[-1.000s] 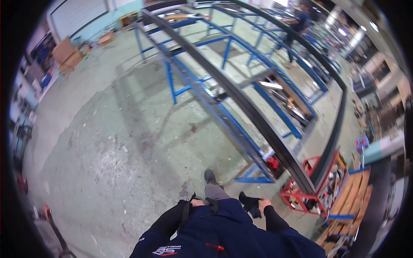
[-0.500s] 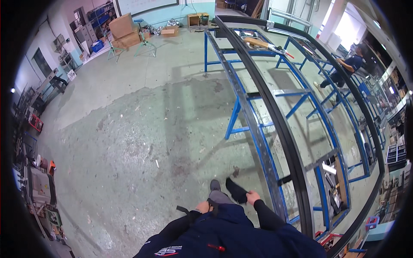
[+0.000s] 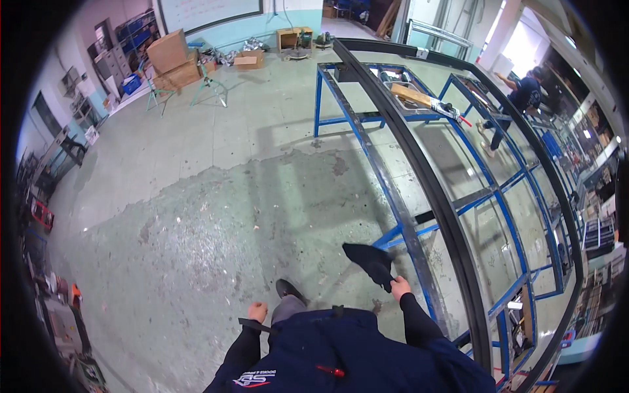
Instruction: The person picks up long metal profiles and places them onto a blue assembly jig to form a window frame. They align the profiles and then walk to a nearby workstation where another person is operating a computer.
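My right hand point(image 3: 400, 287) grips one end of a limp black cloth point(image 3: 371, 262); whether it is a rag or a garment I cannot make out. The cloth hangs forward over the floor, beside the near blue rail of a long steel stand point(image 3: 407, 229). My left hand point(image 3: 258, 312) is down at my left side, fingers curled in, with nothing visible in it. A black strap end point(image 3: 252, 323) sticks out next to that wrist. Below the cuffs, my dark shoe point(image 3: 290, 288) steps forward on the floor.
A large black frame point(image 3: 426, 177) lies across the blue stands on my right. A wooden-looking board and tools point(image 3: 419, 98) rest on the far stand. Beyond it another person point(image 3: 524, 95) walks. Cardboard boxes point(image 3: 169, 56) and green tripods point(image 3: 209, 92) stand far left.
I have stepped forward along the frame. My right hand and the cloth have swung slightly forward; my left hand has moved out to the left. The other person has turned and moved farther away.
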A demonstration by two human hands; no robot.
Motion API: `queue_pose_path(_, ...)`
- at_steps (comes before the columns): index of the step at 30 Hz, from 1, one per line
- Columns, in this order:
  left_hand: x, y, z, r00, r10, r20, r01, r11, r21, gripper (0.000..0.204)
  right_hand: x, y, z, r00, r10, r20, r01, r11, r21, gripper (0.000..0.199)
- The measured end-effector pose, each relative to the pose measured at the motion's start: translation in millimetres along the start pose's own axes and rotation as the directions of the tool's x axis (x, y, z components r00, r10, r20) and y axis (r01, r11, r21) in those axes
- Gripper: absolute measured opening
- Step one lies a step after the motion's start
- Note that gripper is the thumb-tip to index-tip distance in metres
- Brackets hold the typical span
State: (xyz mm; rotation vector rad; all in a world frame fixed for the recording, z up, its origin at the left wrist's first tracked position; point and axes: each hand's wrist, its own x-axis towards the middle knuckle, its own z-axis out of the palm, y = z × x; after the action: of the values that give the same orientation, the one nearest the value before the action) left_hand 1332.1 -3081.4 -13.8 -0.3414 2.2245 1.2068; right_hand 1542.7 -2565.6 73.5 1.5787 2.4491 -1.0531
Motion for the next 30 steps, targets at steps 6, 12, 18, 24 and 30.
queue_pose_path(6, 124.8, 3.1, -126.7, 0.983, -0.096, 0.154, 0.103, 0.994, -0.041, 0.027, 12.0, -81.5, 50.5, 0.938, 0.283, -0.199, -0.262, 0.957, 0.126, 0.028)
queue_pose_path(12, 252.5, 159.3, -142.1, 0.983, -0.184, 0.025, 0.183, 0.982, 0.056, 0.032, 87.6, -155.5, 88.8, 0.862, 0.481, -0.16, -0.467, 0.876, 0.118, 0.032)
queue_pose_path(18, 402.6, 303.3, -102.3, 0.99, -0.11, 0.093, 0.12, 0.986, -0.114, 0.035, 250.1, -288.4, 137.5, 0.94, 0.336, -0.057, -0.338, 0.94, -0.046, 0.034)
queue_pose_path(24, 512.8, 490.4, -113.3, 0.983, 0.085, 0.161, -0.073, 0.994, -0.076, 0.035, 425.1, -541.4, 160.0, 0.995, -0.006, 0.099, 0.009, 1.0, -0.03, 0.04)
queue_pose_path(30, 646.0, 572.4, -136.5, 0.965, -0.019, 0.261, 0.134, 0.893, -0.429, 0.029, 575.3, -793.5, 142.8, 0.978, -0.138, -0.157, 0.188, 0.907, 0.377, 0.029)
